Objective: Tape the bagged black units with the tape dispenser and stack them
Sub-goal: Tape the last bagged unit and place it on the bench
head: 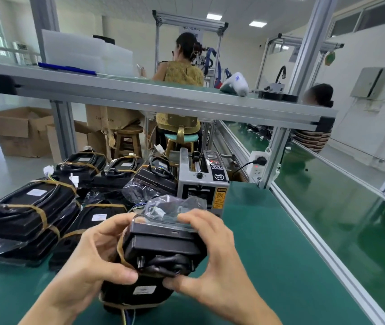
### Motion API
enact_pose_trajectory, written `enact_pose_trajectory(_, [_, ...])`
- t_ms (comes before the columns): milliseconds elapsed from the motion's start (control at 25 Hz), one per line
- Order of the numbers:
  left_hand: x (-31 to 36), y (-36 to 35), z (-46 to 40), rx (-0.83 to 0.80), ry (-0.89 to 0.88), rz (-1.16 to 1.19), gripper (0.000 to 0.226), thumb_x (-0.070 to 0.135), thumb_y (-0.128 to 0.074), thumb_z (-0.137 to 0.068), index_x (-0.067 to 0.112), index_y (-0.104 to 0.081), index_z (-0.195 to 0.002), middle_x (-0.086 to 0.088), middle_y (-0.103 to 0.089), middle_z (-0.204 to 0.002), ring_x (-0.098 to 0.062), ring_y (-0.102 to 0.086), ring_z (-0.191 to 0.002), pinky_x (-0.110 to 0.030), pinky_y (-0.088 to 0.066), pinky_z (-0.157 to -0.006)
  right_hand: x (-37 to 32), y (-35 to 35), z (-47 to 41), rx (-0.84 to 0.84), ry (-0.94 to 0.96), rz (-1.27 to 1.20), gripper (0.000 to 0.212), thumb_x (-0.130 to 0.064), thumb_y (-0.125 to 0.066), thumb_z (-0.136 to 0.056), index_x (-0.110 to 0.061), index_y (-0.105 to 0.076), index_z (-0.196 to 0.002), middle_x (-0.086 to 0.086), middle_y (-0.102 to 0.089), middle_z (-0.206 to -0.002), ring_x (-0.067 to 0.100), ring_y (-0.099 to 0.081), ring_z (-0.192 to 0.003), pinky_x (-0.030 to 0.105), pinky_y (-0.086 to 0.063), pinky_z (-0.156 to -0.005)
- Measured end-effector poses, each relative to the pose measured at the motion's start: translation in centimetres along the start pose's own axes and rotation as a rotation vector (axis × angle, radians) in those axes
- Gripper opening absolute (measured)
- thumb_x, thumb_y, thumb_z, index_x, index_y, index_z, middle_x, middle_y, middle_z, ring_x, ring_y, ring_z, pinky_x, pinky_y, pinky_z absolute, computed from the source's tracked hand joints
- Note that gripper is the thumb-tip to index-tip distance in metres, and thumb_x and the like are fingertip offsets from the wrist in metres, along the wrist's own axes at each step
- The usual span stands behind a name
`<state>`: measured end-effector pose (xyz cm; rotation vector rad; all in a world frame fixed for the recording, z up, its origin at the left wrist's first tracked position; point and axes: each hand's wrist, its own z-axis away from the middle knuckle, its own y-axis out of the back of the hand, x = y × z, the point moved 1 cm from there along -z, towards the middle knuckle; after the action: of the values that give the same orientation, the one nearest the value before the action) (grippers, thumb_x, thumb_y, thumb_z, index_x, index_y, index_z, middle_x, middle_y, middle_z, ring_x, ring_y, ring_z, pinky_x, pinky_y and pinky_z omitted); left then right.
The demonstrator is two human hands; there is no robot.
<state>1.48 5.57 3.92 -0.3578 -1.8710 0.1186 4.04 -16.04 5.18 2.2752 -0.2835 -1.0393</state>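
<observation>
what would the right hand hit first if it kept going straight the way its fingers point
The right hand grips the black unit, fingers pointing left across it. Going straight on, they would probably meet the left hand on the unit's other side first, then the taped units stacked beyond, though depth is unclear.

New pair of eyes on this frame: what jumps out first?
Front and centre, the left hand and right hand grip a bagged black unit above the green table. On the left sits a pile of taped black units; just behind the hands stands the grey tape dispenser.
</observation>
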Motion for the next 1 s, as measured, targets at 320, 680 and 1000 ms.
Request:
enact_pose_trajectory(320, [-1.8, 1.3, -0.3, 0.051, -0.031, 0.217, 0.088, -0.002, -0.084, -0.021, 0.009, -0.069, -0.108, -0.02, -0.07, -0.1, -0.033, -0.068, -0.09, -0.036, -0.058, -0.075, 2.2, 0.4, -1.5, -0.233, -0.214, -0.513, 0.066, 0.002, -0.084, -0.062, -0.019, -0.053, -0.116, -0.009, -0.068, -0.114, 0.01, -0.062, -0.11, 0.032, -0.049, -0.097])
enact_pose_trajectory(680, [2.1, 1.4, -1.0, 0.041, -0.236, -0.41, 0.1, 0.021, -0.084, -0.048, 0.029, -0.044, -0.139, 0.005, -0.046, -0.144, -0.011, -0.039, -0.136, -0.025, -0.034, -0.107, 4.7, -0.1, -4.5, -0.255, -0.218, -0.496, 0.055, 0.005, -0.083, -0.064, -0.016, -0.055, -0.106, -0.013, -0.069, -0.099, 0.004, -0.064, -0.097, 0.02, -0.048, -0.087])
enact_pose_trajectory(1000, [1.9, 0.0, -2.6, 0.126, -0.173, -0.602, 0.068, 0.019, -0.089, -0.042, 0.029, -0.069, -0.107, 0.006, -0.071, -0.106, -0.006, -0.066, -0.097, -0.015, -0.049, -0.085, 5.6, -2.0, -5.1, -0.274, -0.253, -0.606, 0.059, 0.01, -0.078, -0.067, -0.016, -0.052, -0.113, -0.012, -0.066, -0.109, 0.007, -0.059, -0.109, 0.026, -0.044, -0.1])
